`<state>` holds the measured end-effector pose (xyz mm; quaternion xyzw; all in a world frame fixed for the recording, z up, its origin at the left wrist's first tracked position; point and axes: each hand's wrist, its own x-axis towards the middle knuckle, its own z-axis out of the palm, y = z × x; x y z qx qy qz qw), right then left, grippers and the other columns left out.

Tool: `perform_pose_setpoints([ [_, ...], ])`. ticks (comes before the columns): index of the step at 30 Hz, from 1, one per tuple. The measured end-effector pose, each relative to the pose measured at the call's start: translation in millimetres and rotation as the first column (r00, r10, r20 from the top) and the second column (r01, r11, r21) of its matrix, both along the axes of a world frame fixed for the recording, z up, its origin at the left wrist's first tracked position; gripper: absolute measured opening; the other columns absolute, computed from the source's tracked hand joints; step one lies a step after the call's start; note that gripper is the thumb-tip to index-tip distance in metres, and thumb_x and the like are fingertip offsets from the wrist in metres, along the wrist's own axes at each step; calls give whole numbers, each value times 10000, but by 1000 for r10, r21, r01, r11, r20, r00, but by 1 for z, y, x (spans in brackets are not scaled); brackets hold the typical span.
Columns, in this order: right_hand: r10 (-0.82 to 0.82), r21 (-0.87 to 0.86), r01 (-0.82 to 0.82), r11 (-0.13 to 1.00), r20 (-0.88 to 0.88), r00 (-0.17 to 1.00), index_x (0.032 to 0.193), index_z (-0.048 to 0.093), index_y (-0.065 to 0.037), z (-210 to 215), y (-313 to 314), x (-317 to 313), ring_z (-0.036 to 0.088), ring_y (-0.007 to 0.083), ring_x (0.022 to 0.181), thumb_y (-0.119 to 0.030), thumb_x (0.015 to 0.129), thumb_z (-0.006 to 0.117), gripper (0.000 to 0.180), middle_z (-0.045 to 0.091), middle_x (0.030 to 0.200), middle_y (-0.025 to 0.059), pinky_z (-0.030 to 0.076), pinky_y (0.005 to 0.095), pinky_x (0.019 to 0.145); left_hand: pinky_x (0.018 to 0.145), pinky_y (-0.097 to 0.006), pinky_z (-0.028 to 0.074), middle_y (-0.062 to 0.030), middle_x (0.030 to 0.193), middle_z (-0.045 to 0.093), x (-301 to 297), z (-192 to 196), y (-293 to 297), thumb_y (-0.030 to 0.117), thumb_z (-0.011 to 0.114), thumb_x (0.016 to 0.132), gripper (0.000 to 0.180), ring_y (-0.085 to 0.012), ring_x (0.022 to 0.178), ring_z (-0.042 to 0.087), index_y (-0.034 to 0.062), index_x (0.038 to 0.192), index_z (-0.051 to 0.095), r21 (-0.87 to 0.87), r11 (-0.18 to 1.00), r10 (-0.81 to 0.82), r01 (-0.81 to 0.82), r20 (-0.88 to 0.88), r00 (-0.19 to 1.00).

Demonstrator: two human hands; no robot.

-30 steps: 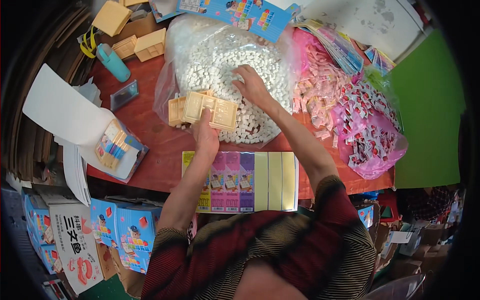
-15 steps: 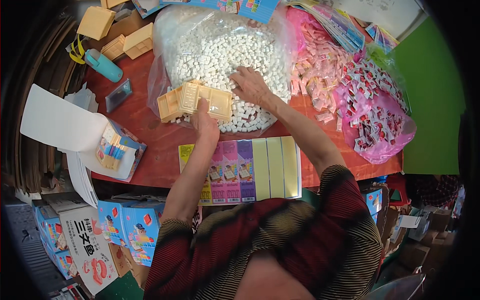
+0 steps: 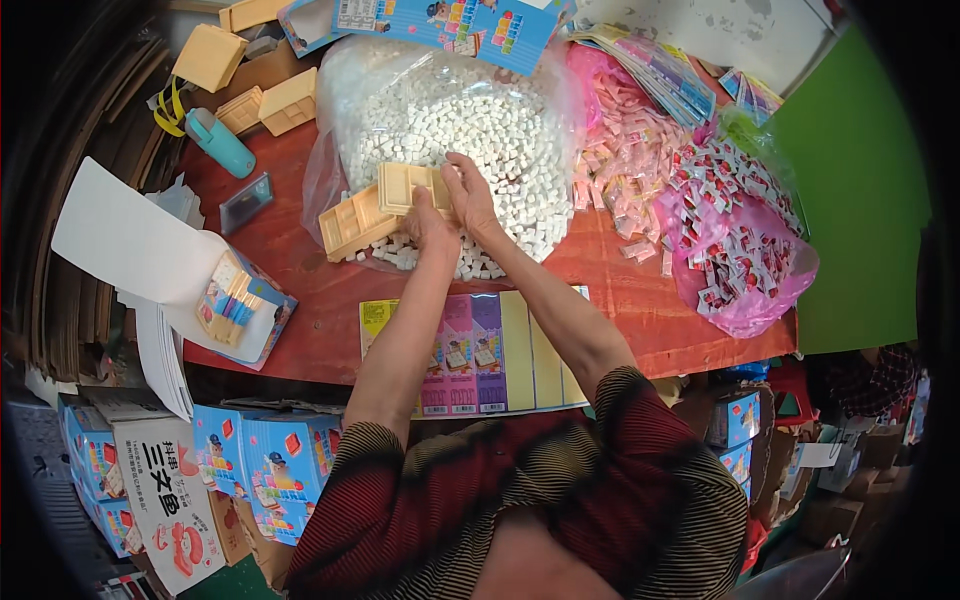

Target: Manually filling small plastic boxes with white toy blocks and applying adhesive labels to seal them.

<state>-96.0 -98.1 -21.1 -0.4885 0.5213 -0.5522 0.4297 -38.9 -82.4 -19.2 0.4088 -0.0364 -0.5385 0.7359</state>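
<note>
My left hand (image 3: 434, 228) is closed around a small cream plastic compartment tray (image 3: 397, 184), thumb on top, over the heap of white cube-shaped pieces (image 3: 510, 130). At the tray's right end is my right hand (image 3: 472, 203), fingers bent together against or just over its edge. Whether something small is inside those fingers is hidden. A second cream compartment tray (image 3: 352, 224) lies tilted on the heap, just left of the held one. The white pieces rest in a large clear plastic bag (image 3: 345, 85) spread open on the red table.
Right of the bag lie pink sachets (image 3: 625, 165) and a pink bag of red-and-white packets (image 3: 740, 245). A printed card sheet (image 3: 490, 355) lies at the front edge. Leftward are an open box (image 3: 250, 310), a teal bottle (image 3: 222, 145) and more cream trays (image 3: 290, 100).
My right hand has moved left and nearer, from the white pieces to the tray's right end. My left hand has shifted slightly right with the tray.
</note>
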Motion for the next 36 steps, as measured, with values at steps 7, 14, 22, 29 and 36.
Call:
perform_pose_setpoints([
  [7, 79, -95, -210, 973, -717, 693, 1184, 322, -54, 9, 8, 8, 263, 315, 1135, -341, 827, 306, 459, 317, 1209, 169, 220, 323, 932, 798, -342, 413, -95, 1035, 458, 22, -30, -14, 179, 402, 829, 313, -215, 941, 472, 31, 1101, 359, -231, 945, -287, 230, -259, 922],
  [14, 113, -171, -111, 979, 0, 994, 1146, 396, -76, 15, -17, -38, 382, 189, 1059, -320, 816, 383, 410, 429, 1129, 97, 298, 292, 871, 864, -415, 354, -92, 1087, 451, 12, 13, -2, 213, 307, 860, 291, -231, 1004, 440, 78, 1109, 374, -127, 939, -340, 319, -231, 911],
  [22, -137, -245, -200, 949, -888, 440, 637, 604, -86, 54, -3, -15, 512, 238, 734, -202, 596, 590, 124, 560, 711, 95, 372, 348, 644, 837, -372, 370, -65, 1062, 461, 7, 1, 5, 220, 341, 850, 267, -200, 973, 456, 95, 1079, 396, -117, 900, -435, 420, -181, 882],
  [29, -116, -236, -182, 954, -856, 504, 597, 587, -69, 48, -14, -23, 535, 258, 659, -189, 601, 561, 123, 562, 642, 119, 395, 377, 606, 817, -397, 378, -56, 1031, 474, 10, 1, 8, 232, 351, 845, 255, -196, 949, 467, 106, 1060, 406, -88, 899, -437, 428, -232, 869],
  [36, -279, -467, -219, 857, -777, 565, 573, 568, -54, 26, 3, -24, 524, 275, 574, -144, 609, 549, 99, 545, 591, 112, 411, 380, 537, 848, -405, 358, -81, 1070, 453, 16, 1, 12, 259, 301, 854, 301, -215, 998, 440, 85, 1087, 381, -181, 848, -526, 499, -169, 833],
])
